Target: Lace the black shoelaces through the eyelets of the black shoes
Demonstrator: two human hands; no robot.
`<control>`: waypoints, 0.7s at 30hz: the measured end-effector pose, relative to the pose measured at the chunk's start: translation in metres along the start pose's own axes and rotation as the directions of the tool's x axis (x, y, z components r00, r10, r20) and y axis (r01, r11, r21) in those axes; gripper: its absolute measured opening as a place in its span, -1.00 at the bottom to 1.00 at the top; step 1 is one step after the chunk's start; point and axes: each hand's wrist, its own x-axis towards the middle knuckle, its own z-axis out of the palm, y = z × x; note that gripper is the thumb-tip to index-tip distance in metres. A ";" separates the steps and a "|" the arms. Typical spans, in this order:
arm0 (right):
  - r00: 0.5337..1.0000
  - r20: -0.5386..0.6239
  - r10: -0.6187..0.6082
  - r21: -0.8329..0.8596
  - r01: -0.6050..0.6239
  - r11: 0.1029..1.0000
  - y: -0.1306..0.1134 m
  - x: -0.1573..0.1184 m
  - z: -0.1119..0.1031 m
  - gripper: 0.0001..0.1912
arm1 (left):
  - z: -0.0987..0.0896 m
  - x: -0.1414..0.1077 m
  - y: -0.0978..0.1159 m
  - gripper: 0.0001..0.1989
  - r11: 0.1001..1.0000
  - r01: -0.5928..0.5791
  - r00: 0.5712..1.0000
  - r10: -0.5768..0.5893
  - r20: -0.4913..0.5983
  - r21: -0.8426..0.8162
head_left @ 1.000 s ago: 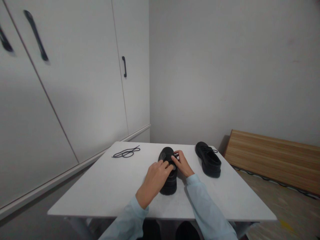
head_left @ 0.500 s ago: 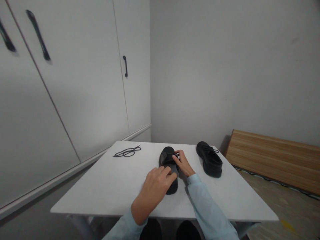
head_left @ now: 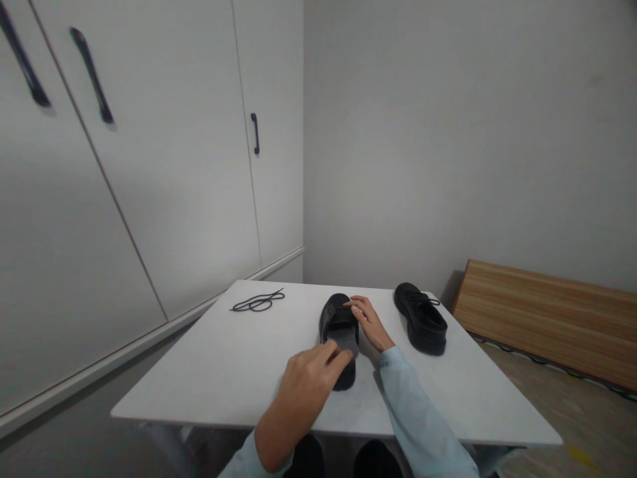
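Note:
A black shoe [head_left: 330, 317] without a visible lace stands upright mid-table, its toe pointing away from me. A grey piece, which looks like the shoe's tongue [head_left: 343, 335] folded back, shows in its opening. My left hand [head_left: 318, 368] is closed over the rear of the shoe, thumb and fingers pinching the end of that tongue; the fingertips are partly hidden. My right hand [head_left: 371, 324] lies against the right side of the upper, fingers stretched out and touching it near the lace flap.
On the white table [head_left: 239, 372], a loose black shoelace [head_left: 259, 303] lies at the back left. A second, laced black shoe [head_left: 422, 322] stands at the right. White cabinets [head_left: 164, 166] are on the left; a wooden panel [head_left: 542, 312] leans beyond the table at the right.
My right fingers have straightened from a bent grip on the shoe's side. My left hand has drawn slightly back towards me, exposing more of the shoe's opening. The view has shifted a little left.

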 end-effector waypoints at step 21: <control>0.971 0.205 -0.126 0.178 0.090 0.980 -0.023 -0.001 -0.014 -0.82 | -0.024 0.037 -0.014 -0.77 0.972 0.212 0.959 -0.226 -0.169 -0.100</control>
